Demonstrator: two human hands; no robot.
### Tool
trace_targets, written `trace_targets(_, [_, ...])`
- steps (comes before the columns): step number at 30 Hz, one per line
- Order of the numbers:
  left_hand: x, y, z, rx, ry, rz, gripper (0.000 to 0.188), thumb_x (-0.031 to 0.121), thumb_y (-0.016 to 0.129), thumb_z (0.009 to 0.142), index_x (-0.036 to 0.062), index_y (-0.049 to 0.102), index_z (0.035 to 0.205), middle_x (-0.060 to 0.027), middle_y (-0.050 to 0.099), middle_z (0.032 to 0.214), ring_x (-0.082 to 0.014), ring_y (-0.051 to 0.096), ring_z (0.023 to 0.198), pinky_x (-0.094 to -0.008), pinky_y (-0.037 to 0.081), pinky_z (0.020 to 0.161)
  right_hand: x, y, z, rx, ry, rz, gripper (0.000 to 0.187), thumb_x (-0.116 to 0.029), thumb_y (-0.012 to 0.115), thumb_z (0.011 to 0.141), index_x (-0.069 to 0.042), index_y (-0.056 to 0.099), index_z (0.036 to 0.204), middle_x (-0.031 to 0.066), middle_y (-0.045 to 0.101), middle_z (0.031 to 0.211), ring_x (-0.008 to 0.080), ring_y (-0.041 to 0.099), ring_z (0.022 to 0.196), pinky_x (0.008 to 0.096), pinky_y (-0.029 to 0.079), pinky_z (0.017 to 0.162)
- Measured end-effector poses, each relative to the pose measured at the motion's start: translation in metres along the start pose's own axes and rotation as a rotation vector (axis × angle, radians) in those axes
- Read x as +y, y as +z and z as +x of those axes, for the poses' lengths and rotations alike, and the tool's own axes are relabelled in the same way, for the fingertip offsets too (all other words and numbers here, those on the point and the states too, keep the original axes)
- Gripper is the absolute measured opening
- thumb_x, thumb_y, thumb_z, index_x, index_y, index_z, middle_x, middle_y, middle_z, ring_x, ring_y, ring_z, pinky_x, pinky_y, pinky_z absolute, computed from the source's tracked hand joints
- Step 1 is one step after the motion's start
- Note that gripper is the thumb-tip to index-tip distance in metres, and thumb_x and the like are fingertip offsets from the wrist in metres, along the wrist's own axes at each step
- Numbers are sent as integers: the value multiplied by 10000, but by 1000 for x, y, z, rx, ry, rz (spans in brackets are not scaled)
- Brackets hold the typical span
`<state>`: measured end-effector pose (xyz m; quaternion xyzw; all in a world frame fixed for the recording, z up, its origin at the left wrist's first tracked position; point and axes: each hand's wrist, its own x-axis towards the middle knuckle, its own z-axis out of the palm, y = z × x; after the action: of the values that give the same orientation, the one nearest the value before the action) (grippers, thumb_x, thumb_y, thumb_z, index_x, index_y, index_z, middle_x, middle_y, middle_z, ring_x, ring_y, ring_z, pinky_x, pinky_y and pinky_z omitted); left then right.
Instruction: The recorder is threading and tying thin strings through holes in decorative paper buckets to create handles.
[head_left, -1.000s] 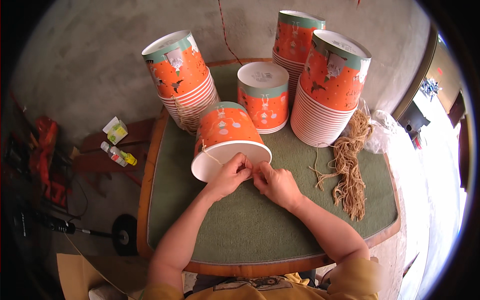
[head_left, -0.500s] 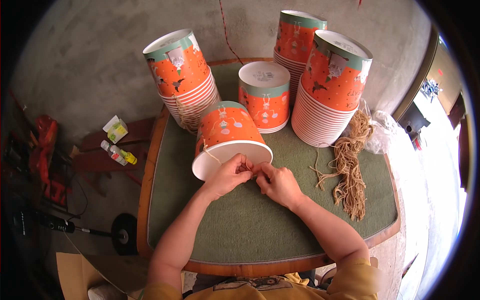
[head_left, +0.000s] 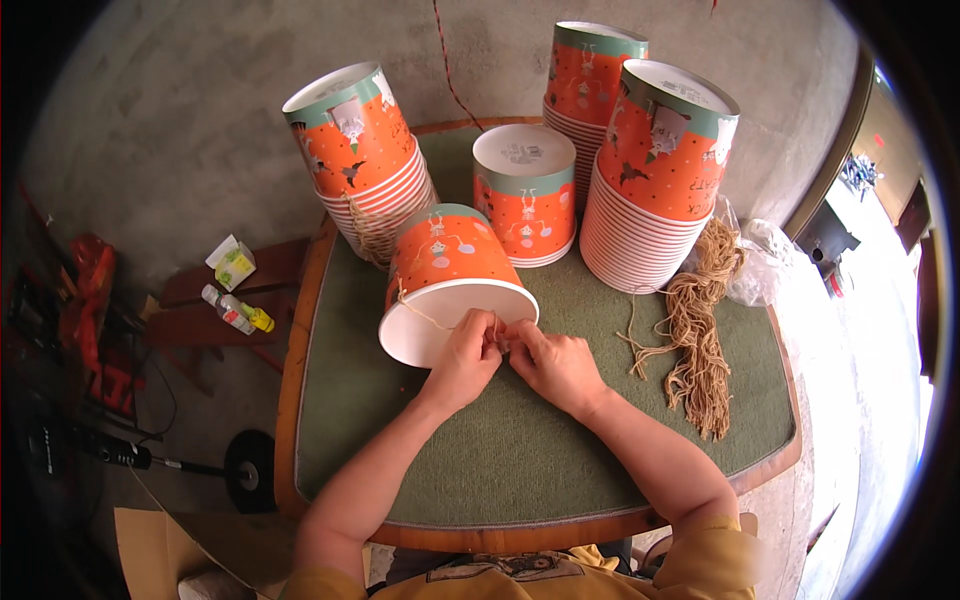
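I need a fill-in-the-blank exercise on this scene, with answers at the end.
1. The inside of the tilted orange-and-green paper bucket is coloured ____.
2. Of the left hand and the right hand, the ____ one is nearer the loose bundle of tan string.
3. On the green-covered wooden table stand ____ tall stacks of nested orange-and-green paper buckets.

Missing words: white; right; three.

"What place is on your feed?"
"I see a makeshift workroom, though I can't tell whether it's in a home. Bucket stacks (head_left: 655,150) and a twine hank (head_left: 700,330) sit on the green-topped table (head_left: 470,450)."
"And around it?"
"Behind the table I see a bare grey wall (head_left: 200,140); left of it, a reddish bench (head_left: 278,264) with bottles (head_left: 227,308)."
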<state>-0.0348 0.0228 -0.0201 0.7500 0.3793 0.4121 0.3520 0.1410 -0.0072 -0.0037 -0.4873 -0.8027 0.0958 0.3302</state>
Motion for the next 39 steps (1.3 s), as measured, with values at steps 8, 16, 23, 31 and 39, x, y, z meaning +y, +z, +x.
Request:
trace_targets(8, [-1,5,-2,99,101,171,224,-122,569,827,7,452,968,-162,524,946,-339,563,850,-423,473,739,1,5,-1,-13,51,-16,232,-176,649,892,-112,512,1070,115,686,699,318,685,610,442,560,546])
trace_targets(16, [-7,4,-4,96,51,79,215,-105,585,854,13,449,971,-153,531,948,-322,572,863,-415,474,763,-7,1,1,-12,119,-29,253,-205,650,905,-117,514,1100,107,705,744,338,684,639,460,560,559])
trace_targets(23, [-5,-1,-3,74,15,31,209,-86,613,855,5,461,965,-135,546,913,-271,605,803,-381,498,714,-4,1,1,-4,111,13,133,-255,616,937,-146,588,1007,123,680,703,338,682,632,461,560,574])
trace_targets(31, [2,-6,-3,5,-8,2,174,-81,619,850,-5,490,938,-121,569,907,-228,633,798,-344,515,693,2,6,1,-28,171,162,120,-242,623,926,-140,578,970,119,682,718,342,681,647,470,554,591])
trace_targets(39, [8,-11,-3,-50,-69,-15,131,20,624,906,-5,506,956,-119,570,927,-232,618,842,-340,510,699,1,5,1,-27,180,155,116,-220,633,911,-135,576,965,124,677,709,346,678,635,474,553,586])
